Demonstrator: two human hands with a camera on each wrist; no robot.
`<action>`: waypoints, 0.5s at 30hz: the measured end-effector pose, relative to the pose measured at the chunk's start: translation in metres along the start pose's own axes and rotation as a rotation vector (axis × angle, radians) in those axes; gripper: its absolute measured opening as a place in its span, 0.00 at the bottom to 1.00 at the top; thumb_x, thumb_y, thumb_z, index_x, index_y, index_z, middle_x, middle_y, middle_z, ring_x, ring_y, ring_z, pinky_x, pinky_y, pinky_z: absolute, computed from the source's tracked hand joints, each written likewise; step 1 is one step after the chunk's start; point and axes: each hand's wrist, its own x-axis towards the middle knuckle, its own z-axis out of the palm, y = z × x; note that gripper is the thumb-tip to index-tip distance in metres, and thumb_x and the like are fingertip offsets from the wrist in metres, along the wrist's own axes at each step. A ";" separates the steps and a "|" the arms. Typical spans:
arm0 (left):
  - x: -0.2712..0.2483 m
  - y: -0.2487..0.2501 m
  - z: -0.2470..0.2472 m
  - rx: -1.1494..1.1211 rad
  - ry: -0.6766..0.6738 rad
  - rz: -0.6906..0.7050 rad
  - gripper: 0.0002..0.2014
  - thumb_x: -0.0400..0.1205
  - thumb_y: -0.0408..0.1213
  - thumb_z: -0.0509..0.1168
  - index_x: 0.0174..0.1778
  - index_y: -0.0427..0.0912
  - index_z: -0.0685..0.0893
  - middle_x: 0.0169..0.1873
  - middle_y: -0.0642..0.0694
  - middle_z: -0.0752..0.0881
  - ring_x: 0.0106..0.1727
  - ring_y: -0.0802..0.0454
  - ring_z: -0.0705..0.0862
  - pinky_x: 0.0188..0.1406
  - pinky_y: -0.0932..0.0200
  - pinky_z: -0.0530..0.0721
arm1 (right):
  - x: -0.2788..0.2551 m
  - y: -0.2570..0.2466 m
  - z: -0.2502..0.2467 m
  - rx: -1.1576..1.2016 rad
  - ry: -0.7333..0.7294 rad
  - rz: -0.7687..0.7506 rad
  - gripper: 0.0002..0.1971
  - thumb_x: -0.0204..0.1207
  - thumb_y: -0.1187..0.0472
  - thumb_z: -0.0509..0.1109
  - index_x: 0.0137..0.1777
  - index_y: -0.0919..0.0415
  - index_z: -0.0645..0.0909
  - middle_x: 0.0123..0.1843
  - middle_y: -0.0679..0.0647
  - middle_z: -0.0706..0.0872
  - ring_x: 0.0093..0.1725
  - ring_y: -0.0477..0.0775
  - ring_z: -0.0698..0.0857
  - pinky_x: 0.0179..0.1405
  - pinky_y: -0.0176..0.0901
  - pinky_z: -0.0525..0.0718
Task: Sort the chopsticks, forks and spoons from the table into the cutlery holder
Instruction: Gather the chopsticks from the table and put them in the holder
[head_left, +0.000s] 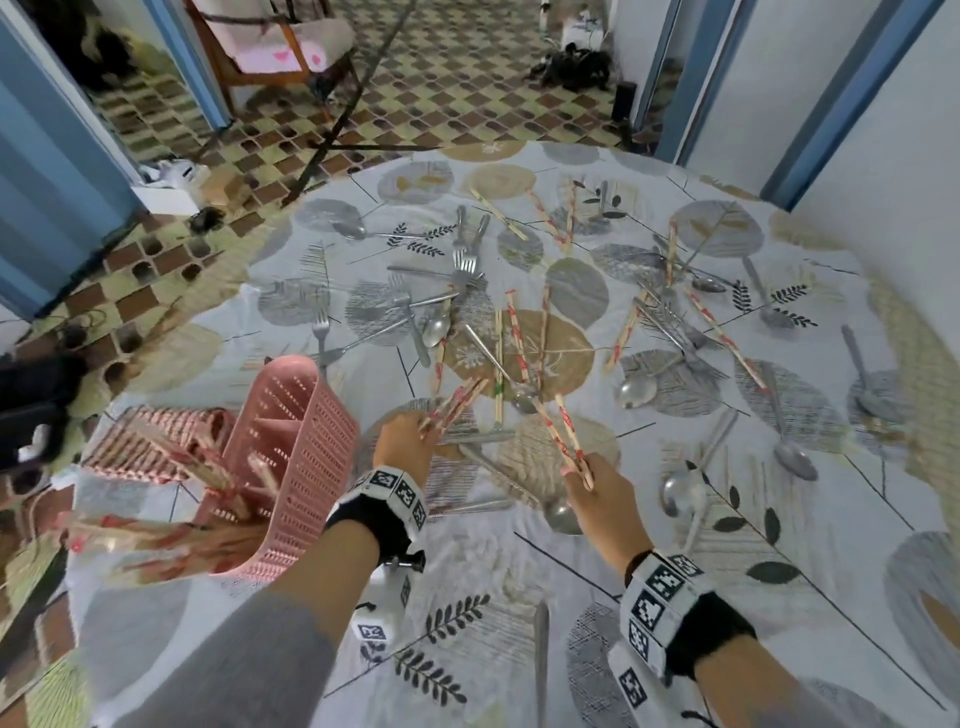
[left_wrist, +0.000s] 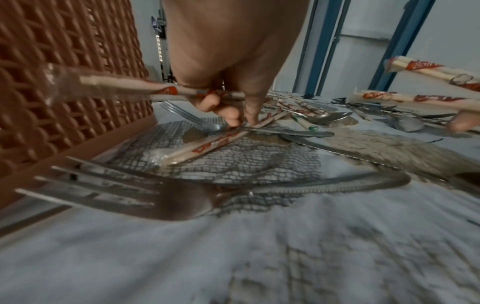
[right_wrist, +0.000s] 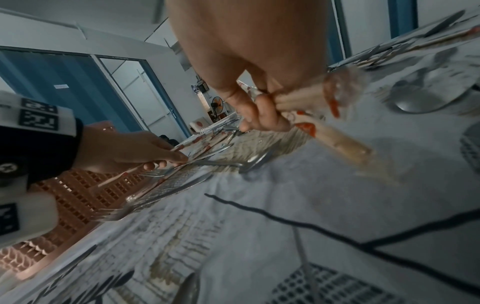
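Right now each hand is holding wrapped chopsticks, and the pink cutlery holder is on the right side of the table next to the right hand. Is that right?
Not quite. Both the left hand and the right hand do hold wrapped chopsticks, but the pink cutlery holder stands on the left side of the table, beside the left hand. The head view shows it.

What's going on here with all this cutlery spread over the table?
A person is sorting it into the pink cutlery holder, which already has wrapped chopsticks in it. The left hand holds one wrapped pair and reaches for another on the tablecloth; the right hand grips more chopsticks. Many forks, spoons and chopsticks remain scattered.
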 end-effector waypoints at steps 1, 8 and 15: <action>0.004 0.000 0.001 0.005 0.000 -0.007 0.08 0.81 0.35 0.65 0.49 0.34 0.85 0.41 0.40 0.87 0.37 0.49 0.81 0.37 0.59 0.78 | 0.000 -0.001 0.002 -0.001 0.006 0.001 0.11 0.79 0.64 0.59 0.34 0.57 0.69 0.30 0.54 0.76 0.32 0.54 0.75 0.29 0.42 0.70; 0.011 0.001 0.005 -0.068 -0.050 0.005 0.08 0.81 0.35 0.63 0.46 0.33 0.83 0.39 0.39 0.87 0.41 0.40 0.86 0.41 0.48 0.86 | -0.009 -0.002 0.007 0.017 0.029 0.031 0.07 0.79 0.60 0.61 0.41 0.62 0.73 0.32 0.53 0.78 0.35 0.56 0.79 0.32 0.44 0.76; -0.005 0.028 -0.005 -0.247 0.068 0.212 0.04 0.82 0.34 0.61 0.47 0.36 0.75 0.39 0.41 0.83 0.36 0.49 0.81 0.31 0.65 0.75 | -0.013 -0.012 0.008 0.113 0.072 0.076 0.07 0.80 0.60 0.61 0.44 0.64 0.75 0.34 0.55 0.80 0.34 0.57 0.81 0.33 0.49 0.79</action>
